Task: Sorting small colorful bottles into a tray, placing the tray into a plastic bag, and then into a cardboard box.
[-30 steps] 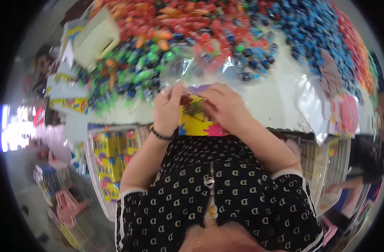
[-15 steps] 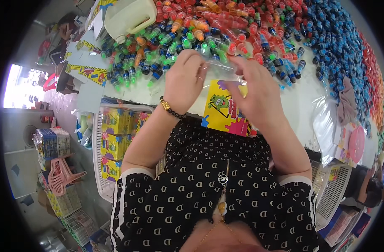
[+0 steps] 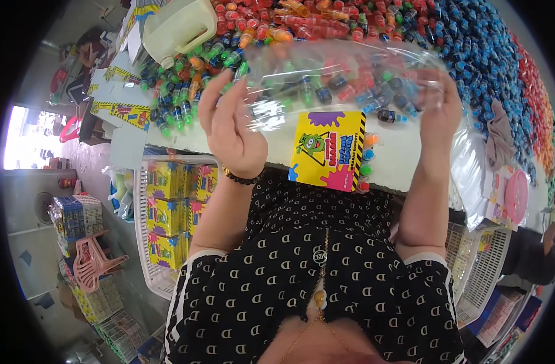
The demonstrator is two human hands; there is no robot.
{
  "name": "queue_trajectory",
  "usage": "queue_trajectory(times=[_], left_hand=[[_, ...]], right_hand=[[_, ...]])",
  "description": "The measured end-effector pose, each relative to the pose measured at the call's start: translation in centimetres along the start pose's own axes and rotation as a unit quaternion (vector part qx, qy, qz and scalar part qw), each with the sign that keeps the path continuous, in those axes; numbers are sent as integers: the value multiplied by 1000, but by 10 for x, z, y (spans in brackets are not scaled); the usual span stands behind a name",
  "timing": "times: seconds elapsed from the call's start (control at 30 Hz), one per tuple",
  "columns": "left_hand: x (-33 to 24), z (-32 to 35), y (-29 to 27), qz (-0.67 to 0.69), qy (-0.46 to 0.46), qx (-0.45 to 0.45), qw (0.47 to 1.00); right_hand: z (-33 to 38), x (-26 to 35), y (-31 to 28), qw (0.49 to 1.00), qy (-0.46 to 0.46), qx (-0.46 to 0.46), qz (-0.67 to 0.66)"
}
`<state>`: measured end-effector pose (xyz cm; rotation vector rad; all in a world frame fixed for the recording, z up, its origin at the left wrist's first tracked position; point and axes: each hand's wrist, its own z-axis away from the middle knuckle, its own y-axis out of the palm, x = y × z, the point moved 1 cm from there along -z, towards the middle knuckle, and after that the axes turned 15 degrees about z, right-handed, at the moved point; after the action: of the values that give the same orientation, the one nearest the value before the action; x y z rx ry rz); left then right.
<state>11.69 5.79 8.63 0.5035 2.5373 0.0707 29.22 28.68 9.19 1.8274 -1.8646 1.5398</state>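
A clear plastic bag [image 3: 344, 60] is spread wide between my hands above the table. My right hand [image 3: 442, 112] has its fingers closed on the bag's right end. At the other end, my left hand [image 3: 234, 130] has its fingers apart, touching or close beside the film; no firm grip shows. Below the bag, a yellow printed box [image 3: 323, 151] with a green cartoon figure sits at the table's front edge, against my body. Small bottles with orange, green and red caps show along its right side. Neither hand touches the box.
Heaps of small coloured bottles [image 3: 484, 60] cover the table's far side. A cream plastic jug [image 3: 180, 30] lies at the back left, beside flat printed cards [image 3: 123, 112]. White baskets stand either side of me; the left basket [image 3: 141, 224] holds yellow boxes. A pink round object [image 3: 517, 195] lies right.
My hands have moved apart, left and right, and the bag is now stretched out wide. The left fingers have spread. The yellow box, formerly partly covered by my right hand, is uncovered.
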Motion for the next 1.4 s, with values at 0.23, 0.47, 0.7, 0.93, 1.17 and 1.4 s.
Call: queue_trajectory(times=[0.23,0.47,0.7,0.93,1.17,1.4], left_hand=[[73,97,0,412,-566,-196,686],[87,150,-11,208,-564,-30,798],[87,123,-19,-80,-384,287,874],[54,134,-44,13,-590,105,801],[3,122,-75,-134,-477,323,807],[-29,124,-96,-102,-336,465,813]], right_hand=[[90,-31,53,927,178,31,-328],[141,-81,72,988,135,57,-46],[130,-74,67,960,-3,125,251],[142,-53,58,949,177,221,142],[154,-43,41,951,-35,255,172],[161,-26,20,937,-150,280,149]])
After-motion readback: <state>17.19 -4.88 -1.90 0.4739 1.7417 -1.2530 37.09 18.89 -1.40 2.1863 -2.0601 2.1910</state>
